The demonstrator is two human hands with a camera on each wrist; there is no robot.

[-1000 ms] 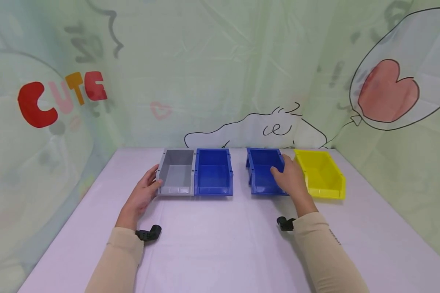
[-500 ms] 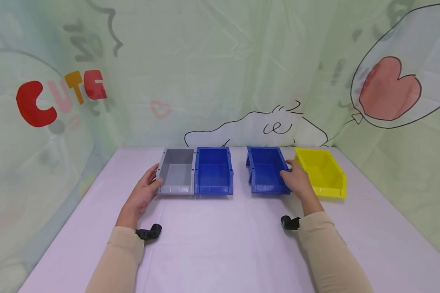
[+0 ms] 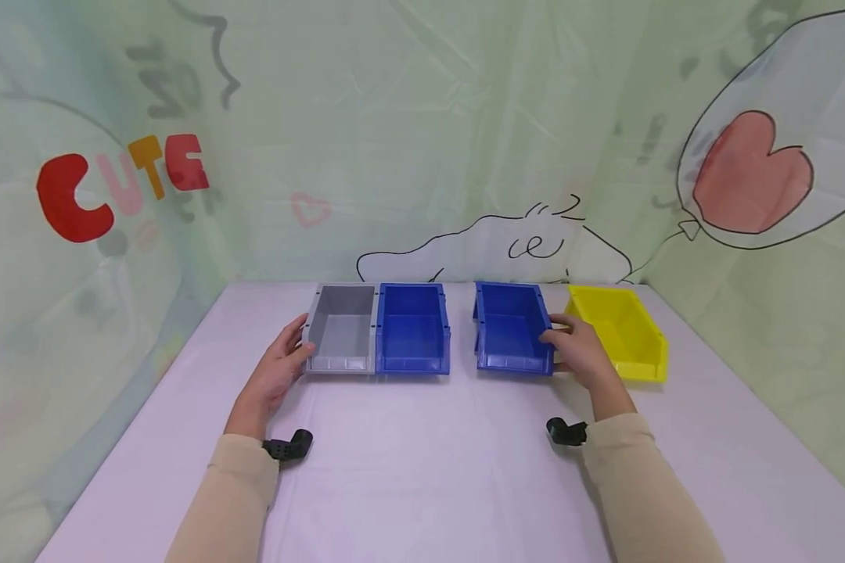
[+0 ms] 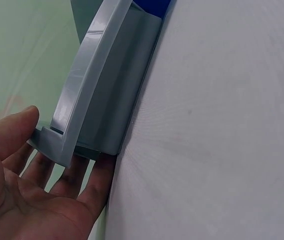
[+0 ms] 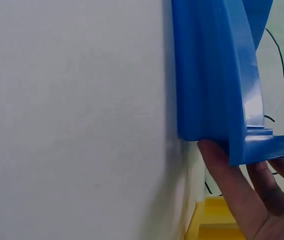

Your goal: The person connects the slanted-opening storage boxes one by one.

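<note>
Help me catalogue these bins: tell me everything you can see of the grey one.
The grey bin is open-topped, smooth and plastic-looking, with a low front, a taller back and small dark marks on its side rims. It looks empty. It sits upright on the pale table, leftmost in the row, its front nearest the camera and its right side against a blue bin. The left hand holds its left side near the front.

Counted on one table (image 3: 422, 477): one grey bin (image 3: 341, 336), two blue bins (image 3: 412, 336) and one yellow bin (image 3: 621, 336), making four. Tallied two hands (image 3: 276, 375), two beige sleeves (image 3: 218, 500), two black wrist cameras (image 3: 292, 446). Noted on the backdrop (image 3: 422, 117): four coloured letters (image 3: 55, 195), one large balloon (image 3: 792, 82), one red heart (image 3: 742, 184) inside that balloon.
</note>
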